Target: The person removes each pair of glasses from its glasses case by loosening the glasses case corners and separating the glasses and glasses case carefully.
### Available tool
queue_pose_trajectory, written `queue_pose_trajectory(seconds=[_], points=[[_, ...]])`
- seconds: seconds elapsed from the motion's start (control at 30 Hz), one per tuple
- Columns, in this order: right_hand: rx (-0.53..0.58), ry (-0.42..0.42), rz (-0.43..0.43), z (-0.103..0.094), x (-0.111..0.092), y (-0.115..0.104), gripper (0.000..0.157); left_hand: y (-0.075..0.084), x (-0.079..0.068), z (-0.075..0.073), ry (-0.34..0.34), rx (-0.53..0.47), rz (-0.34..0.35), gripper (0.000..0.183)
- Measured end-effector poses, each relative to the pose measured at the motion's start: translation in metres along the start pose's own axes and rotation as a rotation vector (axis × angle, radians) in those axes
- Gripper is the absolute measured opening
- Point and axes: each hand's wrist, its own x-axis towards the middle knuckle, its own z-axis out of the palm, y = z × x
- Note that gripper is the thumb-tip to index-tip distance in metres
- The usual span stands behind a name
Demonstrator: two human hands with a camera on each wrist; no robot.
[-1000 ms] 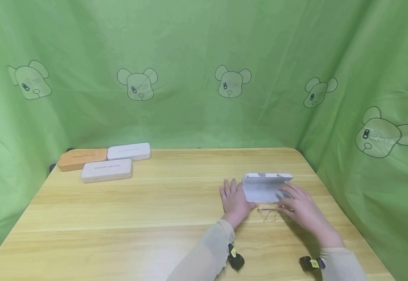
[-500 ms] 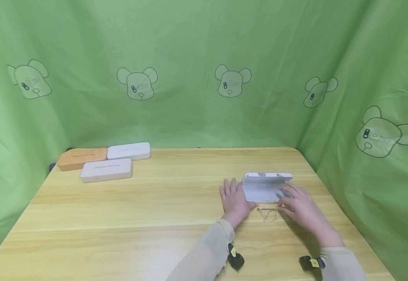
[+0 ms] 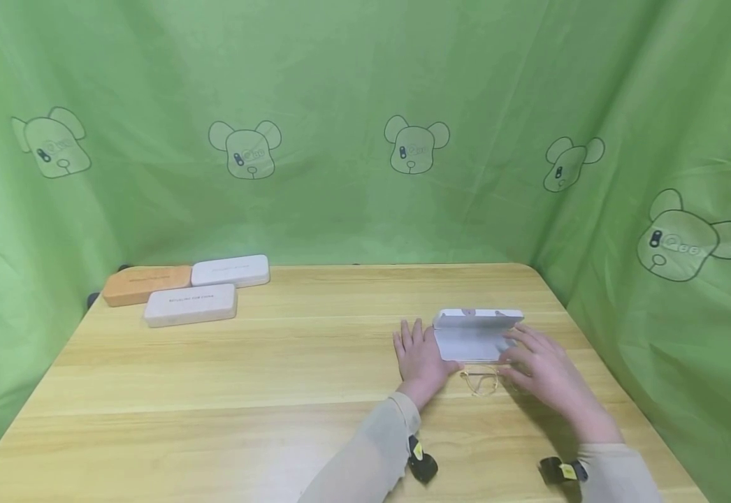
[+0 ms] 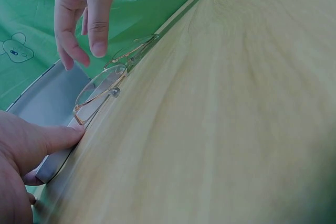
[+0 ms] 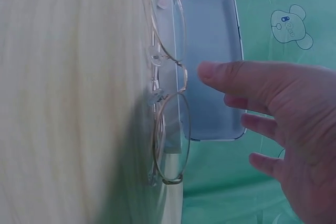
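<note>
An eyeglass case lies with its lid raised at the right of the table, its grey inside facing me. Thin gold-rimmed glasses rest on the table along the case's near edge, lenses standing up. My left hand is at the case's left end, fingers spread flat; its thumb presses the front edge beside the glasses. Above the glasses hovers my right hand, fingers apart and loosely bent. In the right wrist view its thumb is clear of the glasses and holds nothing.
At the far left of the table stand three closed cases: an orange one, a white one and a pale one in front. A green curtain hangs behind the table and along both sides.
My right hand has shifted slightly to the right, its thumb and index finger easing away from the glasses. The left hand, case and glasses stay put.
</note>
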Motion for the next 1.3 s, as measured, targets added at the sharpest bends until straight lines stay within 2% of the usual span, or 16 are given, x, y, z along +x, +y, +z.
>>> queue_pose_trajectory(seconds=[0.17, 0.43, 0.73, 1.0, 1.3], points=[[-0.015, 0.028, -0.022, -0.002, 0.001, 0.001, 0.030, 0.000, 0.000, -0.001, -0.005, 0.001, 0.000, 0.092], [-0.008, 0.071, -0.061, -0.007, 0.005, 0.003, 0.034, 0.000, 0.000, -0.001, 0.003, -0.010, 0.008, 0.090], [0.001, 0.055, -0.025, -0.015, 0.015, 0.003, 0.031, -0.002, 0.001, 0.001, -0.006, 0.014, 0.012, 0.092], [-0.008, 0.105, -0.074, -0.023, 0.029, 0.007, 0.027, -0.002, 0.003, 0.004, -0.005, -0.011, 0.011, 0.092], [0.017, 0.118, -0.022, -0.032, 0.044, 0.010, 0.020, -0.002, 0.003, 0.004, 0.008, 0.004, 0.016, 0.091]])
